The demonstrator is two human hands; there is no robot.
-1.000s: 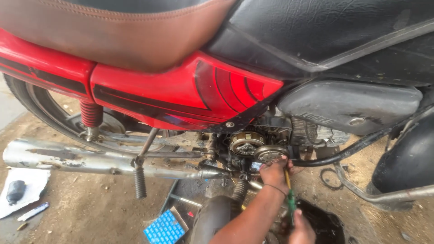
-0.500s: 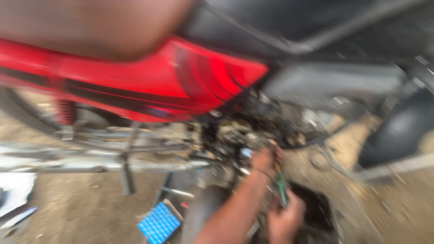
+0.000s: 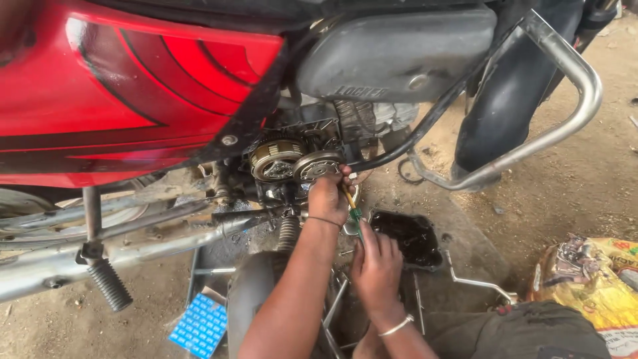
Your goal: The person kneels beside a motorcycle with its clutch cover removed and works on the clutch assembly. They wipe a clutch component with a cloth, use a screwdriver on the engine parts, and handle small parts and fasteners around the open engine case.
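Observation:
A red motorcycle [image 3: 133,100] stands over me with its engine side opened, showing two round clutch gears [image 3: 292,159]. My left hand [image 3: 329,196] is curled against the right-hand gear and closes round the upper end of a screwdriver [image 3: 352,207] with a yellow and green handle. Just below, my right hand [image 3: 375,266] grips the lower end of that handle. Both forearms come up from the bottom of the view. The screwdriver's tip is hidden behind my left fingers.
A black tray of dark oil [image 3: 409,236] lies on the ground right of my hands. A chrome crash guard [image 3: 565,100] curves at the right, a footpeg [image 3: 109,286] hangs at the left. A blue box [image 3: 199,326] and a yellow bag [image 3: 598,279] lie on the dirt.
The view has swung closer and to the right, so the engine now fills the middle. Both hands stay at the gears with the screwdriver between them.

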